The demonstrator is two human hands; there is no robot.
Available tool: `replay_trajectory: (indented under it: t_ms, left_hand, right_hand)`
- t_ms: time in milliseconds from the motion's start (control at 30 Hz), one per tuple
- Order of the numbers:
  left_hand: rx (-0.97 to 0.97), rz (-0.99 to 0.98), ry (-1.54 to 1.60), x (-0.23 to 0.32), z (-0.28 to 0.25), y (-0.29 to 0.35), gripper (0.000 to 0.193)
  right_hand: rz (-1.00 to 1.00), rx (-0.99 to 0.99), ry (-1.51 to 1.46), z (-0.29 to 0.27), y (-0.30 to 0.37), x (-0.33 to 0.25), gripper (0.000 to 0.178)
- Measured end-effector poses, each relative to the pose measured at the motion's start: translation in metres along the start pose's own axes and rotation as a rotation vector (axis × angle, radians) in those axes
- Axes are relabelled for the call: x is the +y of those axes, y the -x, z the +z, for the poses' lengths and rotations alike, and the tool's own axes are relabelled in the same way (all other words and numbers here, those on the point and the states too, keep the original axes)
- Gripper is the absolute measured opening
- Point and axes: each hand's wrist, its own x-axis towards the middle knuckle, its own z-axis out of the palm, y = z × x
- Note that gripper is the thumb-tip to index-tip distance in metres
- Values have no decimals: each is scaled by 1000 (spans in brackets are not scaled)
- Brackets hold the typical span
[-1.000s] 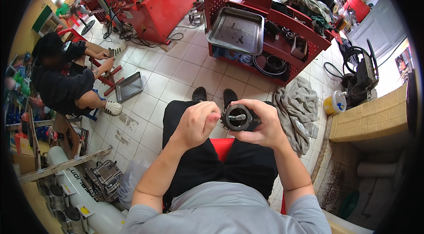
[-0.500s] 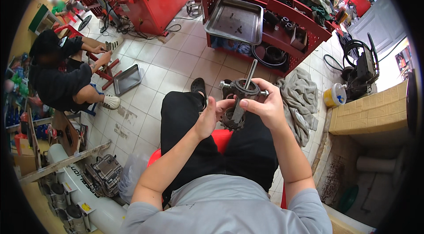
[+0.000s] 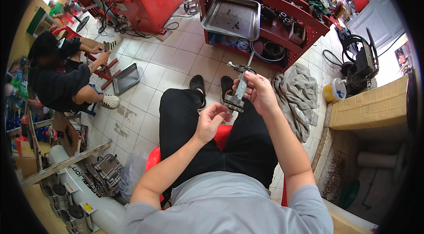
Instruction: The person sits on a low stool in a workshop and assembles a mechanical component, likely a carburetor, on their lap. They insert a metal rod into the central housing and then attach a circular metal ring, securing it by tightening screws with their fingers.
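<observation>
While the person is seated on a red stool (image 3: 152, 158) over the tiled floor (image 3: 176, 64), a long metal part (image 3: 238, 87) with a flanged base and a thin rod at its far end is held upright above the knees. The right hand (image 3: 260, 92) is closed around its shaft, and the base is touched from below by the curled fingers of the left hand (image 3: 211, 121). A grey cloth (image 3: 297, 97) is seen on the floor to the right, a red tool rack (image 3: 269, 11) with a metal tray (image 3: 232, 15) beyond, and another person (image 3: 62, 75) crouched at far left.
</observation>
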Motion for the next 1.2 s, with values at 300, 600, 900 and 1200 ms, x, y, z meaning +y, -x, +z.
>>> replay_trajectory:
  t_ms: [300,600,900,1200]
  left_hand:
    - [-181,-118,-13,1,7,0,22]
    - [-90,157,-380,-14,-1,0,12]
    - [-50,404,-639,-4,-9,0,13]
    - [69,601,-753,5,-3,-2,18]
  right_hand:
    - [-104,-22,250,-1,0,-5,30]
    - [-477,-333,742,35,35,-29,48]
    - [-590,-430,867,46,46,-36,53]
    - [-750,-444,942,55,53,-33,52]
